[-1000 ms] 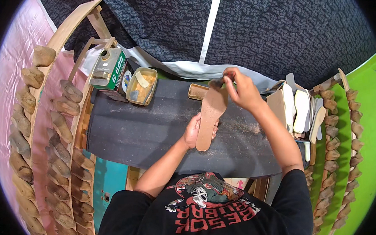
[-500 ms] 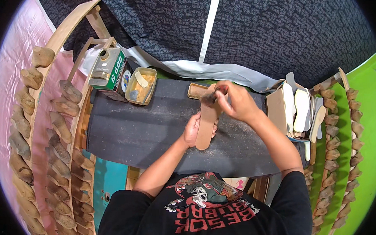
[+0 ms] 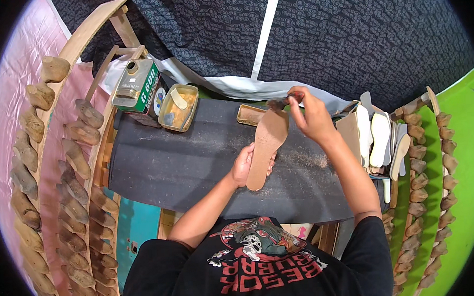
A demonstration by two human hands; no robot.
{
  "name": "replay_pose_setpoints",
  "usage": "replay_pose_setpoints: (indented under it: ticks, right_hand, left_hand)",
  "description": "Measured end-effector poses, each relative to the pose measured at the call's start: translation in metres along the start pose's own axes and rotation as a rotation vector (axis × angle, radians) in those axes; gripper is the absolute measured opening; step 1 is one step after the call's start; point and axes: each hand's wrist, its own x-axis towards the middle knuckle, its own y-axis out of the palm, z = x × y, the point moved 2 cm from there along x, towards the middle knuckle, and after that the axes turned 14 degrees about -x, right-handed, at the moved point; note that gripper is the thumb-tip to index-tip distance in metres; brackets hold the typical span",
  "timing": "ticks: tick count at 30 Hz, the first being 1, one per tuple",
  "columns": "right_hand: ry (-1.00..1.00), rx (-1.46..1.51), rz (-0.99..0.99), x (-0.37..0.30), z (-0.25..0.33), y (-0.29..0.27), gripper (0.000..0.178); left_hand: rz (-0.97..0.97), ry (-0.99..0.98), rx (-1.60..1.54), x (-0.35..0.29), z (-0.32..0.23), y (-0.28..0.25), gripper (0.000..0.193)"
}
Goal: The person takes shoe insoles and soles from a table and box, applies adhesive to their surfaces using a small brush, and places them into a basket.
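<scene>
Above bench [image 3: 168, 167] — one sole [image 3: 268, 142], one brush [image 3: 278, 103].

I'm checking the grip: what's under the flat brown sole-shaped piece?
The left hand wraps under the flat brown sole-shaped piece; fingertips show past its right edge. The fingers' middles and the black tabletop directly below are covered.
</scene>
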Motion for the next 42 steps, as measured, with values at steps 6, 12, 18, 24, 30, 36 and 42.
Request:
replay_pose_setpoints:
  ticks: [6,12,18,24,30,36,42]
  right_hand:
    - [-0.049,-0.015,0.03,-0.02,-0.001,-0.011,0.019]
    - [-0.137,0.023,0.128,-0.047,0.027,-0.025,0.023]
    - [-0.033,-0.084,-0.036,-0.027,-0.001,-0.028,0.02]
    - [-0.086,-0.147,-0.037,-0.036,0.011,-0.028,0.022]
    - [-0.16,0.037,-0.015,-0.049,0.04,-0.016,0.025]
    - [-0.08,-0.024,-0.038,-0.029,0.023,-0.022,0.021]
    - [-0.019,-0.064,-0.103,-0.009,-0.006,-0.016,0.022]
  left_hand:
    - [0.02,0.065,0.006,0.0,-0.007,0.006,0.059]
    - [-0.026,0.074,-0.076,0.0,-0.016,0.017,0.058]
    - [0.036,0.042,-0.052,0.005,-0.01,0.019,0.057]
    - [0.037,0.07,-0.054,0.004,-0.012,0.021,0.057]
    - [0.016,0.134,-0.05,0.004,-0.023,0.015,0.058]
    - [0.019,0.14,-0.059,0.003,-0.021,0.027,0.055]
    - [0.053,0.105,-0.045,0.001,-0.018,0.033,0.054]
